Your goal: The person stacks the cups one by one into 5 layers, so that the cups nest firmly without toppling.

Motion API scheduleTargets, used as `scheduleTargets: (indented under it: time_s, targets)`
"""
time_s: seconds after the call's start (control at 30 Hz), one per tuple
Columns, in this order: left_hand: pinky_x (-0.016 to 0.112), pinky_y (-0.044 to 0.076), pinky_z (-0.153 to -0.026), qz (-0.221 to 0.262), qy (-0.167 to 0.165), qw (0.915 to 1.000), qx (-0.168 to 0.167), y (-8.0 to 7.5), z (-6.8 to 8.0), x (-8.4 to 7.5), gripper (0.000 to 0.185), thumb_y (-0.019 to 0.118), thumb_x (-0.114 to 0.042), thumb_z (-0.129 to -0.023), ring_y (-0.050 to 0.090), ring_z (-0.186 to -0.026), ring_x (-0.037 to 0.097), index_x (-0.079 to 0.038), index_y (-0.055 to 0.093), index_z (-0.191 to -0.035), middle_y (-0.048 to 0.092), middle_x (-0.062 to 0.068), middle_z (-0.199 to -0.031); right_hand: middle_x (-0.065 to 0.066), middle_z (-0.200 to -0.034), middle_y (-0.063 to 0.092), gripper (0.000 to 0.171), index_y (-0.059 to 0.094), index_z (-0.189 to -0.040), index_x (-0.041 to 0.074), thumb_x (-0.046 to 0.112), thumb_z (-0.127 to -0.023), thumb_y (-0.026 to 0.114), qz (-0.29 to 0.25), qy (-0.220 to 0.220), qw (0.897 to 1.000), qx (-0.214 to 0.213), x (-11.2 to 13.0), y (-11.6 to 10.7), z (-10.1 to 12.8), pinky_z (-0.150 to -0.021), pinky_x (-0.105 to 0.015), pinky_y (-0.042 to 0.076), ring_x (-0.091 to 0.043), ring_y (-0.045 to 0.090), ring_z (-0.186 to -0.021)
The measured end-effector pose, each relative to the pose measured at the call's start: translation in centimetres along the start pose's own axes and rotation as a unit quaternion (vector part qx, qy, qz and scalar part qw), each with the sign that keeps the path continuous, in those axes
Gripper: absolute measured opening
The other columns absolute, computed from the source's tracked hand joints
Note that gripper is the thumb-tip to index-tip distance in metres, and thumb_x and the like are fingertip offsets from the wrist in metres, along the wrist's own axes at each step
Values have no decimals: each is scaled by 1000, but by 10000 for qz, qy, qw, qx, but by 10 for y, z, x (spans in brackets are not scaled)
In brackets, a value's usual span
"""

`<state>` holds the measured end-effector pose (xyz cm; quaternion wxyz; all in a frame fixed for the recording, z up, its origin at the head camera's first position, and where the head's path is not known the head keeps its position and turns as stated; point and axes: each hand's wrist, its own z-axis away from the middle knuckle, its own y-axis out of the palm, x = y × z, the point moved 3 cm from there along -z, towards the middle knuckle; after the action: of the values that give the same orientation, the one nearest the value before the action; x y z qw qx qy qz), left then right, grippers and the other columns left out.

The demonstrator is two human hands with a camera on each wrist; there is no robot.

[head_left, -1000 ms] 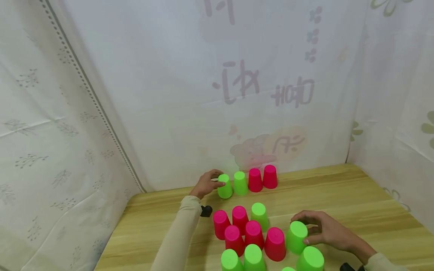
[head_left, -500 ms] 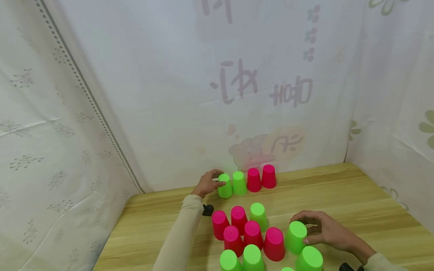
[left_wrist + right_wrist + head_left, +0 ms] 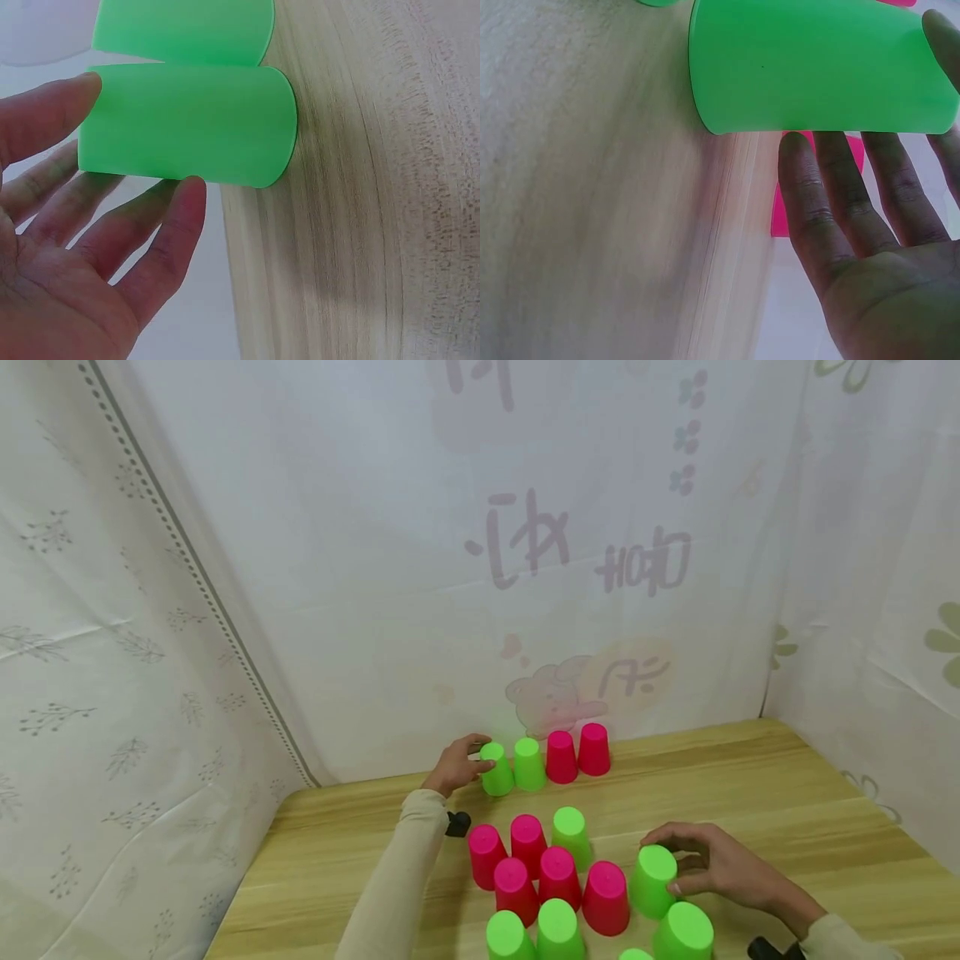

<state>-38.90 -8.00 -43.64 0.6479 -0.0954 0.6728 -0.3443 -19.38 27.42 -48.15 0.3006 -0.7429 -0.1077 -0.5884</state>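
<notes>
My left hand (image 3: 453,766) is gripping the end green cup (image 3: 496,769) of the back row on the bench (image 3: 787,793); my right hand (image 3: 716,868) is gripping another green cup (image 3: 652,881) beside the crowded cluster. A careless nudge, I'm thinking, could be toppling the neighbouring pink cup (image 3: 604,897).

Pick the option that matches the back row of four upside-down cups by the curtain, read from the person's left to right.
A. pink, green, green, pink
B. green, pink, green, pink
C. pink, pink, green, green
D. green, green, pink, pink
D: in the head view the left hand holds the leftmost green cup, a second green cup stands next to it, then two pink cups.
</notes>
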Motion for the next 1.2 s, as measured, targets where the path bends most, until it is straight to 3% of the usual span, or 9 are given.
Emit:
scheduleTargets:
  time_s: [0.13, 0.37, 0.6, 0.77, 0.97, 1.1, 1.2]
  targets:
    - [37, 60, -82, 2, -48, 10000, -31, -3, 4, 0, 52, 71, -10, -92, 68, -113, 35, -4, 53, -141, 54, 26, -146, -2, -126, 67, 43, 55, -132, -5, 4, -92, 68, 114, -31, 9999, -24, 1, -2, -3, -92, -25, 55, -7, 65, -112]
    - [42, 59, -89, 181, -60, 9998, -102, -10, 13, 5, 57, 71, -11, -92, 61, -126, 41, -4, 49, -144, 52, 25, -148, -4, -126, 66, 43, 57, -130, -5, 6, -91, 71, 429, -200, 9988, -159, 2, -9, -10, -92, -23, 54, -6, 65, -112]
    - [43, 59, -88, 328, 69, 9991, -276, -15, 24, 12, 55, 68, -12, -95, 64, -121, 40, -3, 48, -145, 53, 28, -144, 1, -124, 67, 43, 58, -129, -1, 10, -90, 73, 747, -119, 9968, -273, 4, -15, -18, -91, -23, 55, -6, 65, -111]
    - [46, 58, -91, 514, 302, 9980, -228, -19, 42, 8, 52, 64, -16, -98, 62, -123, 43, -5, 47, -146, 56, 27, -141, 0, -123, 68, 43, 60, -129, 0, 11, -90, 74, 960, -231, 9945, -347, 6, -22, -27, -89, -24, 55, -7, 65, -109]
    - [45, 59, -91, 612, 610, 9962, -126, -20, 70, 6, 42, 62, -18, -100, 64, -121, 39, -11, 54, -140, 62, 23, -135, -7, -127, 67, 48, 59, -131, -1, 15, -89, 76, 991, 9, 9939, -492, 5, -31, -41, -87, -24, 57, -2, 64, -109]
    - [42, 59, -90, 705, 810, 9942, 54, -17, 91, 6, 39, 61, -18, -100, 64, -119, 41, -8, 56, -137, 63, 22, -132, -18, -128, 65, 50, 59, -132, -1, 17, -89, 76, 1163, 158, 9912, -608, 2, -38, -50, -86, -24, 57, 1, 63, -108]
    - [40, 59, -89, 752, 925, 9926, 225, -12, 106, 9, 38, 62, -19, -100, 64, -119, 42, -6, 56, -135, 64, 23, -131, -16, -128, 65, 52, 60, -132, 3, 22, -88, 78, 1385, 403, 9865, -781, 1, -45, -55, -86, -23, 55, 4, 61, -108]
